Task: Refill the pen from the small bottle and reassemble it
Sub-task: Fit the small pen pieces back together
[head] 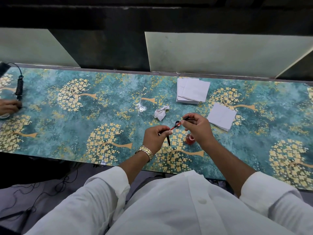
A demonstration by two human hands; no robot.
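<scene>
Worktop [67, 119] w/ teal-gold tree print. Small bottle [190, 139] of red ink stands on it, partly behind right wrist. Left hand [155, 137], gold watch [145, 152] on wrist, pinches a black pen part [168, 140] & the red-black refill [174, 127]. Right hand [197, 127] pinches another thin pen piece [186, 118]; small dark cap [177, 123] between hands. Beyond: crumpled tissue [161, 112], loose paper sheets [221, 118], paper stack [192, 90]. Far left, another person's hand [9, 106] grips a black tool [19, 88].
</scene>
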